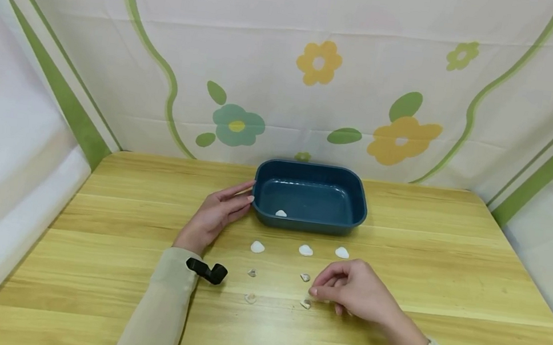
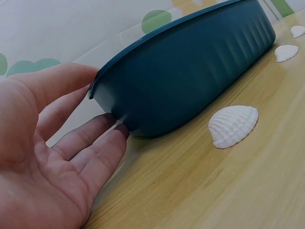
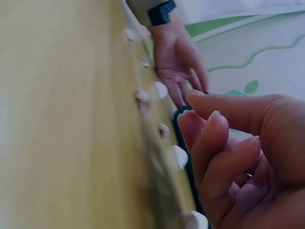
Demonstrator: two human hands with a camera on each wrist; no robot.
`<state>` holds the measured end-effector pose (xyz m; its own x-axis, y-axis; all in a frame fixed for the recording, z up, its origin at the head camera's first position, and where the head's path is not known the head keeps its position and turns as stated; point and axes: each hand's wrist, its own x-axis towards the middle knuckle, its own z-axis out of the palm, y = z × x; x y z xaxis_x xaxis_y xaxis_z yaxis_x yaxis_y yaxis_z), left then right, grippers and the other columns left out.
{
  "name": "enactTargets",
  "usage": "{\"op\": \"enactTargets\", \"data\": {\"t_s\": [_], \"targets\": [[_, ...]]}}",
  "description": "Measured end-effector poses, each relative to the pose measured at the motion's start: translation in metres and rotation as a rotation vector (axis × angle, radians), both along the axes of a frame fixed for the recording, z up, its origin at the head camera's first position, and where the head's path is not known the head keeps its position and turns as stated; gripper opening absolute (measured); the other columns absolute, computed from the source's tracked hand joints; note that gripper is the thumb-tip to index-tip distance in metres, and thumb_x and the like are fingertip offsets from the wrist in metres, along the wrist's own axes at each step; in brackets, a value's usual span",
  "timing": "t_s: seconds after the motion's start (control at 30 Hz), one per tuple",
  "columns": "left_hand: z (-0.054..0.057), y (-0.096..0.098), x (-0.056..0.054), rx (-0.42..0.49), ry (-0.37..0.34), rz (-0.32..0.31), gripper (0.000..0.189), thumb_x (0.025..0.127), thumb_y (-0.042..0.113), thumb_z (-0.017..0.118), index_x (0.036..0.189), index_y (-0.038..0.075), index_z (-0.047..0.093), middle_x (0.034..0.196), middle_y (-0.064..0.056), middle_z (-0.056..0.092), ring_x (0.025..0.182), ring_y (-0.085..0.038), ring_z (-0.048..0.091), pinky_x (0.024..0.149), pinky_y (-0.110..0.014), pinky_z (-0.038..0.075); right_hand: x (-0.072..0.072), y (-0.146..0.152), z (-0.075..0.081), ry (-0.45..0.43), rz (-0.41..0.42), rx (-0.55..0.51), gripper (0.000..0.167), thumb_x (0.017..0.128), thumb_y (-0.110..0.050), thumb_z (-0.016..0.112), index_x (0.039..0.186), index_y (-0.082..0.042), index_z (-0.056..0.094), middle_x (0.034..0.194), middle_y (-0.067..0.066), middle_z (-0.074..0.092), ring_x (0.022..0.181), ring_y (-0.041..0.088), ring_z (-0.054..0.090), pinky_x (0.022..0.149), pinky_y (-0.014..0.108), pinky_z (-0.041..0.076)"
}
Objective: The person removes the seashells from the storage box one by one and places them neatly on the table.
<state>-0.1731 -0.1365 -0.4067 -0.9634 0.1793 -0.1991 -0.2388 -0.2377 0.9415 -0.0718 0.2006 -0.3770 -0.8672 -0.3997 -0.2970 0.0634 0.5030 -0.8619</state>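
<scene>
My left hand reaches to the left end of a dark blue plastic basin. Its fingertips touch the basin's outer wall, and the thumb is by the rim in the left wrist view. My right hand hovers above the table with loosely bent fingers, thumb tip near index tip; nothing shows between them. Close below its fingertips lies a small brownish seashell, with another small seashell just behind. A white seashell lies beyond the right hand. Inside the basin is one white seashell.
Two more white seashells, one at left and one in the middle, lie before the basin. Small seashells, one nearer the basin and one closer, sit at left. A flowered curtain hangs behind the wooden table.
</scene>
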Motion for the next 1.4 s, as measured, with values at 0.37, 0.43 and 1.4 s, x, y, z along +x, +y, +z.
{"op": "enactTargets", "data": {"t_s": [0.37,0.43,1.4], "targets": [[-0.004,-0.001,0.0,-0.011,0.011,-0.006,0.051,0.107,0.011,0.068,0.157,0.015,0.058,0.167,0.0,0.051,0.121,-0.003,0.07,0.114,-0.027,0.054,-0.007,0.024,0.02,0.094,-0.045,-0.091,0.035,0.094,-0.022,0.085,0.116,0.003,0.075,0.087,0.021,0.074,0.056,0.022,0.058,0.047,0.025,0.048],[-0.004,-0.002,0.0,-0.01,0.008,0.001,0.051,0.107,0.011,0.068,0.156,0.015,0.058,0.167,0.0,0.051,0.12,-0.002,0.07,0.113,-0.026,0.055,-0.007,0.026,0.021,0.098,-0.056,-0.097,0.036,0.094,-0.022,0.084,0.118,0.004,0.074,0.087,0.021,0.074,0.057,0.023,0.059,0.046,0.026,0.047],[-0.001,-0.001,0.002,-0.016,0.003,0.002,0.05,0.106,0.012,0.07,0.155,0.015,0.06,0.165,0.001,0.053,0.127,-0.005,0.068,0.113,-0.026,0.054,-0.072,-0.01,0.053,0.237,-0.036,0.059,0.016,0.097,-0.029,0.082,0.104,-0.015,0.08,0.098,0.02,0.076,0.076,0.044,0.068,0.058,0.038,0.059]]}}
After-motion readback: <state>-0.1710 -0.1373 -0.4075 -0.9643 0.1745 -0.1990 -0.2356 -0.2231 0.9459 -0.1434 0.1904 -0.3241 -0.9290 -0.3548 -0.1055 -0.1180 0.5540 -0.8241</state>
